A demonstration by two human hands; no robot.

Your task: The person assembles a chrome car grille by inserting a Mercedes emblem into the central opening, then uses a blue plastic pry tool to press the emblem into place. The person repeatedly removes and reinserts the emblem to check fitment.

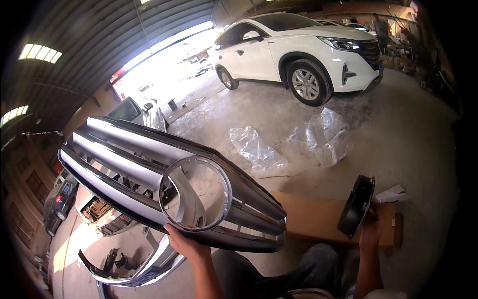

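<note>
A car's front grille [117, 158], with silver slats in a black frame and a large round opening, is held up at a tilt in front of me. My left hand [188, 245] is closed on its lower edge, just under the round opening; part of the fingers is hidden behind the frame. Off to the right, my right hand [372, 226] grips a black round plastic part [356, 207], turned nearly edge-on. That part is apart from the grille, above the end of a cardboard box [313, 214].
Crumpled clear plastic sheets [256, 147] lie on the floor ahead. Beyond them a white car [259, 55] is parked. A detached bumper [149, 279] rests at lower left, near a front-stripped vehicle [94, 209]. A dark car [59, 204] stands far left, a person [382, 32] far right.
</note>
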